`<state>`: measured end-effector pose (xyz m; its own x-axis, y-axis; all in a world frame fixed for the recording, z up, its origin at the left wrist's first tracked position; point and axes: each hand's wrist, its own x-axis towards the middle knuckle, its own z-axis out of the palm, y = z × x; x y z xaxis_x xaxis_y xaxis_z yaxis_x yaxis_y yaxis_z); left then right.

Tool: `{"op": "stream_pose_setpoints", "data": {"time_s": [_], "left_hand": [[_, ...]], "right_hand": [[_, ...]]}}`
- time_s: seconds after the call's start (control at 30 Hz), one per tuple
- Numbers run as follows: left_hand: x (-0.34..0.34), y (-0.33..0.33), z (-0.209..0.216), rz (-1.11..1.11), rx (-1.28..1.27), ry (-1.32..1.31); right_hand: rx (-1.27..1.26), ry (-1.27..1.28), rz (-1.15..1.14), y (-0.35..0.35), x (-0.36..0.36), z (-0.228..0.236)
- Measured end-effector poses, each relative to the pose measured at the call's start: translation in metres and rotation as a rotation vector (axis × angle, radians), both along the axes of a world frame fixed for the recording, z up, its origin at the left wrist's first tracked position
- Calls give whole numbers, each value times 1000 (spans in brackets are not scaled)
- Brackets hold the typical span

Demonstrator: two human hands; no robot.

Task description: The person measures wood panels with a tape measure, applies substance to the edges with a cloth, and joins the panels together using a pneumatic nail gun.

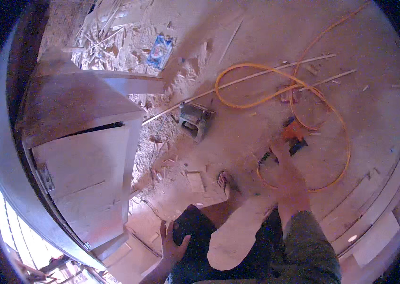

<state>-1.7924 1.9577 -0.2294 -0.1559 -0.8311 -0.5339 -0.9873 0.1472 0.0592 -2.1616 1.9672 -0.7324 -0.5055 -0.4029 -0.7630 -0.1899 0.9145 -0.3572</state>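
Note:
My right hand (pixel 280 152) is wrapped round the grip of an orange and black nail gun (pixel 294 131), held low at the floor on the right. A yellow-orange air hose (pixel 345 161) loops around it; its end reaches the tool close to my wrist. My left hand (pixel 174 247) is empty, fingers apart, beside my bent left knee (pixel 191 225); the fingertips seem to touch the dark trouser cloth. Left of that hand stands a wooden cabinet (pixel 79 187) with a pale door panel, a hinge at its side and a dark gap along the top.
A jigsaw (pixel 194 122) lies on the dusty floor ahead. Long thin wood strips (pixel 252 78) cross the floor under the hose. Offcuts and sawdust lie along the cabinet, with a small wood block (pixel 195 181) near my bare foot (pixel 228 183). Farther off is a blue packet (pixel 160 52).

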Motion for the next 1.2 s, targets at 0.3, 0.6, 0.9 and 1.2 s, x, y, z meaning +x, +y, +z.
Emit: {"op": "stream_pose_setpoints", "data": {"time_s": [0.3,0.6,0.9,1.2], "left_hand": [[-12,-2,2,68,30,92],[-13,32,4,-234,146,-17],[-12,19,2,-70,121,-30],[4,14,1,-2,93,-9]], "right_hand": [[-84,45,-193,47,-20,50],[-83,40,-269,130,-61,186],[-78,-83,-232,45,-30,80],[-135,-89,-459,17,3,13]]}}
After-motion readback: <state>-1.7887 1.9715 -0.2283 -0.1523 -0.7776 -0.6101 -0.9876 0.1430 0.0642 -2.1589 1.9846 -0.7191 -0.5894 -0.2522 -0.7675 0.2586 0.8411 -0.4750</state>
